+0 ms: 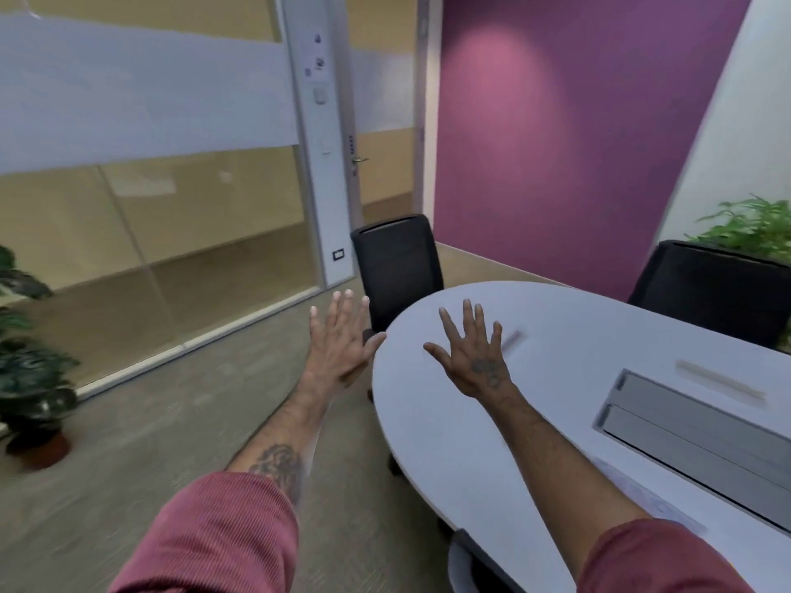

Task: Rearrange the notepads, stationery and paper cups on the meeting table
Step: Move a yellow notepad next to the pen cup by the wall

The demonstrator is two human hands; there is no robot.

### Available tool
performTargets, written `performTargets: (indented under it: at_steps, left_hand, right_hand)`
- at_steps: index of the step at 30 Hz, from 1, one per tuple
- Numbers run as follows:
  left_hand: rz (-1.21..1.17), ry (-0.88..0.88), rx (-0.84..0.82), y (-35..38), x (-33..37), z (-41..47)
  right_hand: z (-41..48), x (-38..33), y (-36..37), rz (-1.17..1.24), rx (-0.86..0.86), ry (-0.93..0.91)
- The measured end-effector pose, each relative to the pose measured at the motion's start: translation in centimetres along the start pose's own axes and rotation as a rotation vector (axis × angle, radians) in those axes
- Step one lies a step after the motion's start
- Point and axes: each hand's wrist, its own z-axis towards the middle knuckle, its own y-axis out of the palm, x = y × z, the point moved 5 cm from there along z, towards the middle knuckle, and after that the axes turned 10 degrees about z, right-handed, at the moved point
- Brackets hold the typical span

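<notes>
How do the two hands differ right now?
The left hand hangs over the floor beside the table; the right hand is over the tabletop. The right hand's fingers are spread wide, the left's closer together. A tattoo shows on the back of the right hand, none on the left. Both are open and empty.

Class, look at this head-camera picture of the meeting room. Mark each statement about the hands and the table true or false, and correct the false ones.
1. Both hands are open with fingers spread. True: left hand, right hand.
2. The right hand holds a paper cup. False: it holds nothing.
3. The left hand is over the table. False: it is beyond the table's edge, above the floor.
4. A black chair stands at the table's rounded end. True.
</notes>
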Motion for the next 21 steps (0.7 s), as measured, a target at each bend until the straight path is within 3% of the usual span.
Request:
performTargets:
  at_steps: [10, 21]
  left_hand:
    - [0.088, -0.083, 0.006, 0.6, -18.9, 1.9]
    - [0.126, -0.150, 0.008, 2.6, -31.6, 5.3]
  right_hand:
    - [9.2, -15.8, 5.4, 0.040, -0.009, -0.075]
    - [17.7, -26.0, 9.0, 0.098, -0.012, -0.140]
